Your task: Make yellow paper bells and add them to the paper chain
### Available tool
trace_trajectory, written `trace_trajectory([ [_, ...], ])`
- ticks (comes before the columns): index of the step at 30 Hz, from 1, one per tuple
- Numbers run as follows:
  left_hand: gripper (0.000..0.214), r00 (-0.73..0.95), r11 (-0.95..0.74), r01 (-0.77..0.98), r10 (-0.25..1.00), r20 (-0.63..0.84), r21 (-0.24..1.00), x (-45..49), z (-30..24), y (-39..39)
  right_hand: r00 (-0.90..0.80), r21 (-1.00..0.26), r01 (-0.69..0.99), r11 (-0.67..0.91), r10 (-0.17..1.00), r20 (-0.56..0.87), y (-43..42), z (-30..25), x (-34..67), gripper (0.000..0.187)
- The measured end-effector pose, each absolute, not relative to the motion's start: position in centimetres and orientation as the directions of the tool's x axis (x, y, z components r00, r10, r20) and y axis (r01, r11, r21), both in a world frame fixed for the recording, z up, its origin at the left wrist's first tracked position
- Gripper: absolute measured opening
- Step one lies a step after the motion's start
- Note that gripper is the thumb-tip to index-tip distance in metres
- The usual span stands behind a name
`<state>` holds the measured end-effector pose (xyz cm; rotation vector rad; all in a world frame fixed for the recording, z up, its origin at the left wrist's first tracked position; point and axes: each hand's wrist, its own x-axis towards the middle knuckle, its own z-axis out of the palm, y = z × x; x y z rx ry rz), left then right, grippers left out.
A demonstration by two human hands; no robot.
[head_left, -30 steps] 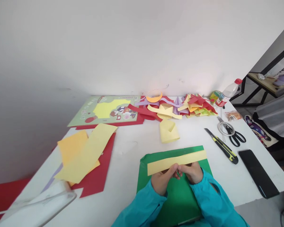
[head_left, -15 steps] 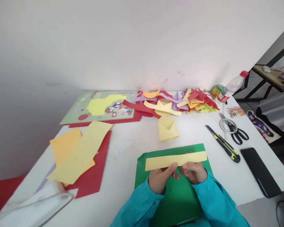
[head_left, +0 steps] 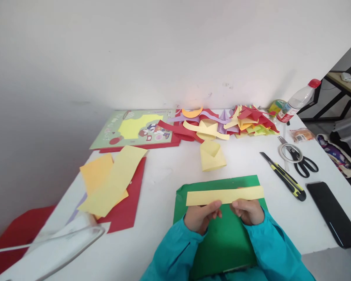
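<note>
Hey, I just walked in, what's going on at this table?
Someone's left hand and right hand are holding a pale yellow paper strip along its near edge, over a green sheet on the white table. A folded yellow paper sits just beyond the sheet. Over on the person's right are a box cutter, scissors and a phone, none of them being touched.

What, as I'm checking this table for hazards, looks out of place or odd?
The cutter seems to have its blade out. The tape roll lies over the scissors. Below the held strip, the green sheet has a creased far left corner. I see no spill.
</note>
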<state>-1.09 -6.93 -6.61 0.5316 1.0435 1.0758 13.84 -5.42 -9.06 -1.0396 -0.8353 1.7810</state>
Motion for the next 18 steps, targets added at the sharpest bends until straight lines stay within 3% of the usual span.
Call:
trace_trajectory([
  [18, 0.027, 0.083, 0.387, -0.581, 0.903, -0.421, 0.716, -3.5, -5.6, -6.5, -0.232, -0.858, -0.419, -0.296, 0.949, -0.214, -4.8, -9.2, 15.4, 0.037],
])
